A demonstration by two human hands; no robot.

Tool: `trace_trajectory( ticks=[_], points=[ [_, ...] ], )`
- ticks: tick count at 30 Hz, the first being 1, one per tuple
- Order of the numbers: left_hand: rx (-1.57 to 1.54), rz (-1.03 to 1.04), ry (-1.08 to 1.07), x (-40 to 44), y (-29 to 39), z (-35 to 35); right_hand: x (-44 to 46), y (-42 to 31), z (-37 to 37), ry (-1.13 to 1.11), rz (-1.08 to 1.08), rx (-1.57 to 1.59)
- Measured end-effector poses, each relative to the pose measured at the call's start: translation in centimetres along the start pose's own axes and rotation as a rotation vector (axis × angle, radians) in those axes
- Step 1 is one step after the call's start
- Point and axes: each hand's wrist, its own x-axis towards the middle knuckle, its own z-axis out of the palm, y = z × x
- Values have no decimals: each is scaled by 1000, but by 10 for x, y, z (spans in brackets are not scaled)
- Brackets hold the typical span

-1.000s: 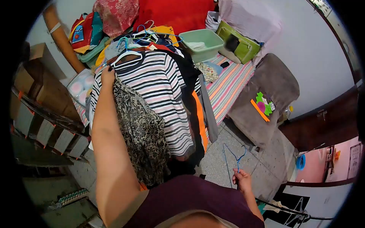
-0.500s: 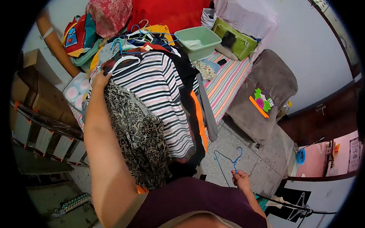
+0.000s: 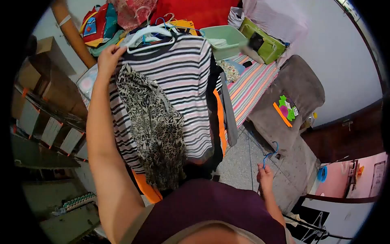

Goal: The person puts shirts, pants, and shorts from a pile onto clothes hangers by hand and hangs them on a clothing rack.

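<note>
Striped shirt (image 3: 189, 91) lies spread out to the right of and below the left hand (image 3: 110, 60), whose thumb and fingers pinch its near shoulder, close to the end of the white hanger (image 3: 151, 49). Its knit looks thin and soft: probably light, floppy and hard to damage, with little shape of its own. The shoulder, taken together with the hanger's end, seems the sound place to hold, since cloth gripped alone would likely sag. The look is plain enough: black, white and pale pink bands, short sleeves and a dark neckband.

Just below that hand, a patterned garment (image 3: 158, 128) drapes over the shirt's front, black scrollwork on cream. It looks limp and perhaps a little slippery, best gathered near its top; whether any finger holds it, I cannot tell. Right of the shirt, and well away from the left hand, orange cloth (image 3: 221, 122) shows along its edge.

Furthest right, the right hand (image 3: 266, 175) has its fingers closed around the neck of a blue hanger (image 3: 265, 160), the hook standing clear above the fingertips. Thin and shiny, it is presumably light and fairly stiff, easy to manage by the neck; no cloth shows on it.
</note>
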Motion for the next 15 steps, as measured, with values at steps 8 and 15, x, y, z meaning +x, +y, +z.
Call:
trace_trajectory(
  ticks=[8,15],
  points=[
    [123,240,149,19,62,-42,7,-39,28,-24,-120,39],
    [57,204,96,-1,97,-53,14,-57,22,-1,-220,142]
  ],
)
